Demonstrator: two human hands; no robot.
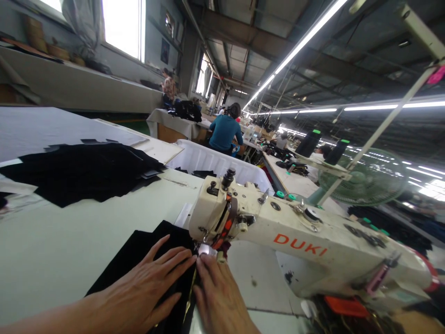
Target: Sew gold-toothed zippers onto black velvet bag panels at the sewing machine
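Observation:
My left hand lies flat with fingers spread on a piece of black fabric on the sewing table. My right hand rests beside it, fingers stretched toward the needle area of a cream sewing machine marked DUKI. Both sets of fingertips nearly meet at the presser foot. A thin yellowish strip runs between the two hands along the fabric edge.
A stack of black fabric pieces lies on the table to the far left. A white bin stands behind the machine. A green fan and thread cones are at right. A person in a teal top sits further back.

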